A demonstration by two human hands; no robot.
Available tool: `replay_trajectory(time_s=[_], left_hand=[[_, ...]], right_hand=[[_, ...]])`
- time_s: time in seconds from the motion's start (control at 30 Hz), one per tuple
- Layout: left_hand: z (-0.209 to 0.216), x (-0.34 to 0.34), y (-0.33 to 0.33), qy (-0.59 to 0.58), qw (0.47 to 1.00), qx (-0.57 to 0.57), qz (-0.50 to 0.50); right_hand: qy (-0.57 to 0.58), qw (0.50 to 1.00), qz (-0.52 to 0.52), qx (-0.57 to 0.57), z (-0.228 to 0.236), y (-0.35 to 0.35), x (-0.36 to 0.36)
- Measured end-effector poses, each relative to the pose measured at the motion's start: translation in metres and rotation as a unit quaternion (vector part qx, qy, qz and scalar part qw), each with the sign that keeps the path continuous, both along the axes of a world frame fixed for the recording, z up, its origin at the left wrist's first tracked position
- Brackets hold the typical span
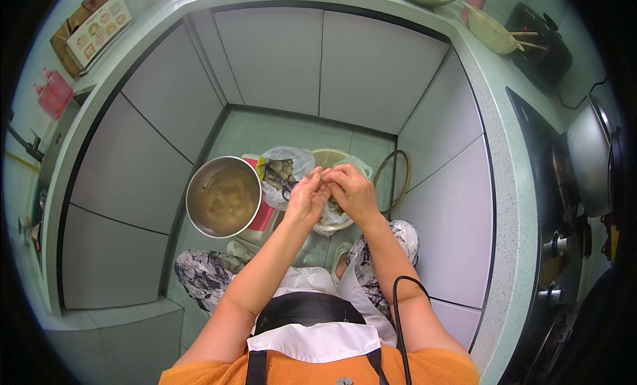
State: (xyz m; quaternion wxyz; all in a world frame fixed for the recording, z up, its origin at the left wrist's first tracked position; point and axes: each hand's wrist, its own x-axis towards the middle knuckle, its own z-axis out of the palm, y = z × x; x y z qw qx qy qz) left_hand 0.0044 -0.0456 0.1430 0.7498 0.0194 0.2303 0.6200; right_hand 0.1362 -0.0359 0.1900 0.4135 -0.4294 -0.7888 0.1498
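Observation:
My left hand (308, 198) and my right hand (357, 192) meet at the fingertips above a pale round bin (322, 232) lined with a clear plastic bag. Both are closed in a pinch around something small, which the fingers mostly hide. Scraps show in the bin below my right hand. Just left of it, a white plastic bag (300, 158) lies open with small pale brownish lumps (281, 167) inside. Black-handled scissors (286, 185) rest at this bag. Further left stands a metal pot (193, 218) of cloudy brownish water, with pale pieces under the surface.
A red and white box or stool (264, 218) sits under the bag. A hose (402, 179) curves up by the right cabinet (446, 192). The counter runs around above, with a stove (531, 139) at right and a pale bowl with chopsticks (490, 32).

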Motion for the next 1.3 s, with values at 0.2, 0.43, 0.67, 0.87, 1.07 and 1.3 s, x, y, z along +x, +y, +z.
replay_trajectory(time_s=[0.2,0.43,0.67,0.87,1.07,1.3], left_hand=[[0.002,-0.003,-0.002,0.055,0.996,0.062,-0.014],[0.000,-0.011,-0.004,0.127,0.988,0.080,-0.035],[0.005,-0.017,0.001,0.203,0.975,0.078,-0.037],[-0.003,-0.026,0.002,0.289,0.954,0.066,-0.037],[-0.003,-0.024,0.004,0.335,0.938,0.070,-0.047],[-0.003,-0.017,0.006,0.336,0.939,0.053,-0.056]], right_hand=[[0.033,0.999,0.016,-0.004,0.003,-0.002,-0.005],[0.011,0.999,0.018,-0.025,0.003,0.001,-0.007],[0.003,0.998,0.035,-0.050,0.005,0.012,-0.011],[0.020,0.995,0.045,-0.082,-0.004,0.013,-0.022],[0.005,0.996,0.038,-0.080,-0.012,0.014,-0.018],[0.003,0.996,0.030,-0.084,-0.016,0.014,-0.007]])
